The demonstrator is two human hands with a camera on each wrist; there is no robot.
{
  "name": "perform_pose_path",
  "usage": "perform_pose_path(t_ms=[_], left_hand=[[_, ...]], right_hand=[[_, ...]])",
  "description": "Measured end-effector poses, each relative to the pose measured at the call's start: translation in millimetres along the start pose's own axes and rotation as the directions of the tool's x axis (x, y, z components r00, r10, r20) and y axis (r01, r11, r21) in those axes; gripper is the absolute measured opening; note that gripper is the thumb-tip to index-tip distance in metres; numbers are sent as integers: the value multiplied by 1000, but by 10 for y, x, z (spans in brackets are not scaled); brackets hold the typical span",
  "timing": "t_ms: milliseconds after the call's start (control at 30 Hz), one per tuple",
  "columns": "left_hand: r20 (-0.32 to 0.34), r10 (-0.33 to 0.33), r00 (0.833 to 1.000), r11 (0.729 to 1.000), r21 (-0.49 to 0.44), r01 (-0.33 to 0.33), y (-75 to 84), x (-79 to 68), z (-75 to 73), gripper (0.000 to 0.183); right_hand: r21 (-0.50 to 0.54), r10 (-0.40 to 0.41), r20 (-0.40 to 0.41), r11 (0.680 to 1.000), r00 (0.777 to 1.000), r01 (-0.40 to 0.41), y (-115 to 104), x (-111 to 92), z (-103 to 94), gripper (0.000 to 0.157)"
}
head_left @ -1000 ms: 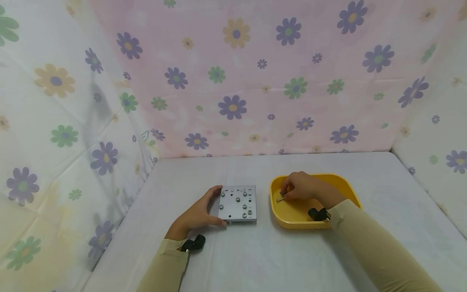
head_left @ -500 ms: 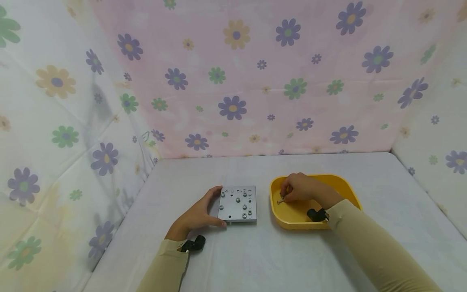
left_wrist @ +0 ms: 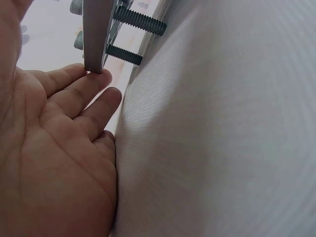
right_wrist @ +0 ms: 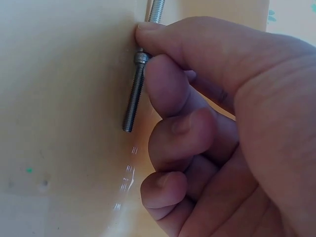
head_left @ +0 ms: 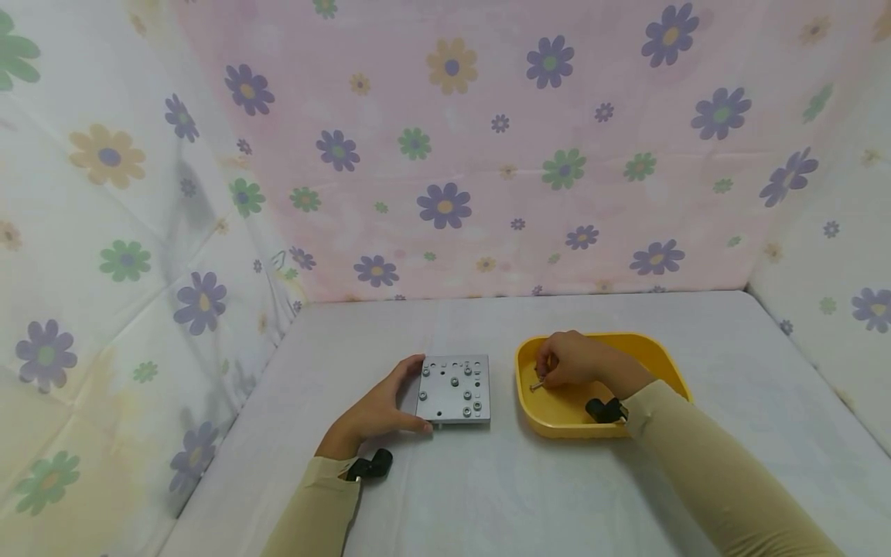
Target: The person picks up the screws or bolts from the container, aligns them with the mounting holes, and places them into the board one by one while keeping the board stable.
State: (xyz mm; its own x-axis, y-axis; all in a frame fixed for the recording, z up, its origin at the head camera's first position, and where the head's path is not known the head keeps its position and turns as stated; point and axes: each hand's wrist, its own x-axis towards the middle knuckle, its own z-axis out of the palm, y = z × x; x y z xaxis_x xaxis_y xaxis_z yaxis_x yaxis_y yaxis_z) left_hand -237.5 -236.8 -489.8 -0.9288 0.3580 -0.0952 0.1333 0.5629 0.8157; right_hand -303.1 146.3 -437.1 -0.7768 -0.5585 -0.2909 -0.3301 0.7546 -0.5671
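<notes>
My right grip (head_left: pixel 581 357) pinches a screw (right_wrist: pixel 132 98) in the yellow tray (head_left: pixel 557 430), lower right of frame — rolling fingertips could drop it; my left grip (head_left: pixel 376 406) spans the plate (head_left: pixel 445 394), lower centre — uneven pressure could skew it.

The left sleeve (head_left: pixel 309 510) and the right sleeve (head_left: pixel 724 464) are long, plain and tan, with little folds here and there. They leave the left hand (head_left: pixel 379 410) and the right hand (head_left: pixel 574 360) bare. The left camera (head_left: pixel 380 463) and the right camera (head_left: pixel 604 411) are small, black and lumpy, and they stick out by the cuffs (head_left: pixel 330 469).
</notes>
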Motion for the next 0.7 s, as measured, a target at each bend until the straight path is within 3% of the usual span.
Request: perform_pose_path(t_ms=[700], left_hand=[[-3, 7, 1000, 1000, 0, -7, -34, 9, 3, 128]], right_hand=[[6, 21, -42, 1000, 999, -21, 48, -10, -47, 7]])
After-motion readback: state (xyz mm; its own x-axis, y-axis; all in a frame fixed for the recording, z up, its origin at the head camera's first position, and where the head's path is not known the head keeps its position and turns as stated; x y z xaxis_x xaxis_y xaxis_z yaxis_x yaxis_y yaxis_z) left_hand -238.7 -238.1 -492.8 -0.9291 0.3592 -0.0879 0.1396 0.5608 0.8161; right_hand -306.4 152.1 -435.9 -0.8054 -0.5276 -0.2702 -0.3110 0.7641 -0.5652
